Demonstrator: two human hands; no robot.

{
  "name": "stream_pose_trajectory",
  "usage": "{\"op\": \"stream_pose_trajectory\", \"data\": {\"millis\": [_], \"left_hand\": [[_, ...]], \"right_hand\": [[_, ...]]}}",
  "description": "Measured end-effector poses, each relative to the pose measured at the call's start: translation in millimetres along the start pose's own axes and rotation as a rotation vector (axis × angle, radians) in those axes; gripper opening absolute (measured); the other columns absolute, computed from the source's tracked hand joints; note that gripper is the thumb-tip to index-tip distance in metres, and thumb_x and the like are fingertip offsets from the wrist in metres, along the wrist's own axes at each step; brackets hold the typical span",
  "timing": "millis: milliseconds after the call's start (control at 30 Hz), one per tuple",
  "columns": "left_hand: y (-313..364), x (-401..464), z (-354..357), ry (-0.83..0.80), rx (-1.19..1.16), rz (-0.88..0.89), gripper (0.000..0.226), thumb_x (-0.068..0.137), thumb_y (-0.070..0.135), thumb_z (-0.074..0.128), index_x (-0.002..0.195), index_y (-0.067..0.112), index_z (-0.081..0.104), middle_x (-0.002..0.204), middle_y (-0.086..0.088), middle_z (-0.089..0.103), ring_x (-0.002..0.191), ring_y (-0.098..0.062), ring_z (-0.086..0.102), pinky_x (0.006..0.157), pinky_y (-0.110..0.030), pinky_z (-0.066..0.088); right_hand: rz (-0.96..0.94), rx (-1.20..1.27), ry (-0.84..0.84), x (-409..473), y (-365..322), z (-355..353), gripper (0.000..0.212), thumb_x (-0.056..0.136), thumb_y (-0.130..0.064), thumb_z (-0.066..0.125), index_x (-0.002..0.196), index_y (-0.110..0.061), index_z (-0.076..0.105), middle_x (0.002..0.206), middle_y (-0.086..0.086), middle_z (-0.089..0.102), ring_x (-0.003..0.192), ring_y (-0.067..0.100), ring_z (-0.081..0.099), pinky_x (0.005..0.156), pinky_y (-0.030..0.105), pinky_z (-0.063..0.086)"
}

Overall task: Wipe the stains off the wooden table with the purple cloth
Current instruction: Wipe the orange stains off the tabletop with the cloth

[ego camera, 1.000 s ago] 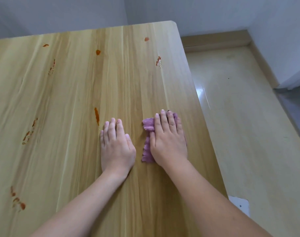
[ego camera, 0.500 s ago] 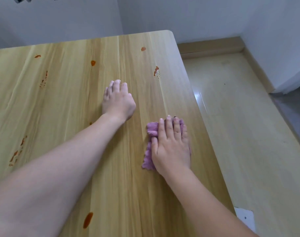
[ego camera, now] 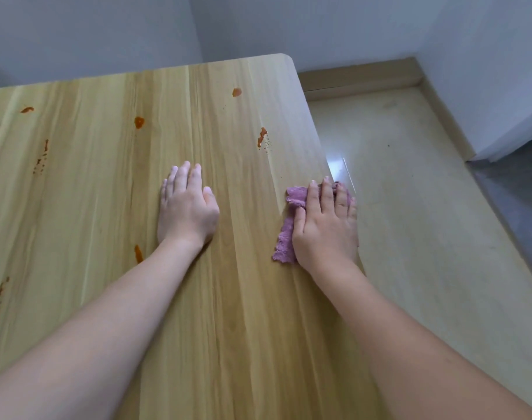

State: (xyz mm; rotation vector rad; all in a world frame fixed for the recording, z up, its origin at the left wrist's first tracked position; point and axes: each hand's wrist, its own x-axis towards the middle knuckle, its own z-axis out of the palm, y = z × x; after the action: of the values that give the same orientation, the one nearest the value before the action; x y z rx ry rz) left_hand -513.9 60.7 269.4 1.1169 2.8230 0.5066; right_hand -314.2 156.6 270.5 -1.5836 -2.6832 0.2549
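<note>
No brand, label or writing is legible anywhere in view. The bench is pale, straight-grained wood with a rounded far corner, marked by orange-red stains across its far and left areas; the purple cloth, nubby and crumpled, lies at the right edge. The right hand presses flat on the cloth, fingers extended and slightly spread without clasping it, while the left hand rests palm-down on bare wood, fingers straight and together, holding nothing.
</note>
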Motion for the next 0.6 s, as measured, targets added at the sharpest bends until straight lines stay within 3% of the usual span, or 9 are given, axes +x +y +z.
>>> {"op": "stream_pose_trajectory", "data": {"millis": [100,200,333,500,600], "left_hand": [[-1.2,1.9,0.7,0.026,-0.016,0.001,0.054,0.095,0.022,0.033,0.148,0.011,0.030,0.158,-0.007,0.021,0.147,-0.020,0.010,0.120,-0.034,0.004],[-1.3,2.5,1.0,0.042,-0.013,0.007,0.054,0.094,0.019,0.035,0.147,0.009,0.031,0.157,-0.008,0.024,0.146,-0.020,0.013,0.120,-0.035,0.006],[-1.4,2.4,2.4,0.033,0.014,0.017,0.054,0.093,0.018,0.035,0.147,0.009,0.031,0.157,-0.007,0.025,0.146,-0.021,0.014,0.120,-0.037,0.008],[0.9,0.7,0.2,0.030,-0.009,0.002,0.055,0.093,0.018,0.031,0.147,0.010,0.032,0.157,-0.006,0.025,0.146,-0.018,0.013,0.120,-0.032,0.005],[1.4,0.2,-0.6,0.028,-0.017,-0.013,0.053,0.094,0.015,0.034,0.147,0.009,0.033,0.157,-0.006,0.025,0.146,-0.018,0.014,0.120,-0.032,0.005]], "right_hand": [[-0.049,0.022,0.067,5.4,-36.7,4.9,0.066,0.094,-0.040,0.016,0.151,-0.009,0.025,0.159,0.015,0.018,0.147,0.033,0.009,0.119,0.048,0.002],[-0.292,0.094,0.050,-11.0,-70.8,13.0,0.063,0.096,-0.039,0.020,0.149,-0.007,0.029,0.158,0.014,0.021,0.148,0.031,0.008,0.118,0.048,0.004],[-0.454,0.120,0.018,-8.2,-56.4,11.4,0.058,0.099,-0.040,0.023,0.148,-0.011,0.036,0.156,0.008,0.028,0.147,0.025,0.014,0.118,0.046,0.012],[-0.182,0.028,0.012,32.1,-5.8,0.0,0.065,0.095,-0.044,0.010,0.154,-0.017,0.017,0.161,0.008,0.008,0.148,0.023,-0.002,0.117,0.039,-0.009],[-0.124,0.001,0.032,29.2,-22.5,-1.0,0.067,0.094,-0.042,0.010,0.153,-0.012,0.017,0.160,0.013,0.009,0.148,0.029,-0.001,0.117,0.043,-0.009]]}}
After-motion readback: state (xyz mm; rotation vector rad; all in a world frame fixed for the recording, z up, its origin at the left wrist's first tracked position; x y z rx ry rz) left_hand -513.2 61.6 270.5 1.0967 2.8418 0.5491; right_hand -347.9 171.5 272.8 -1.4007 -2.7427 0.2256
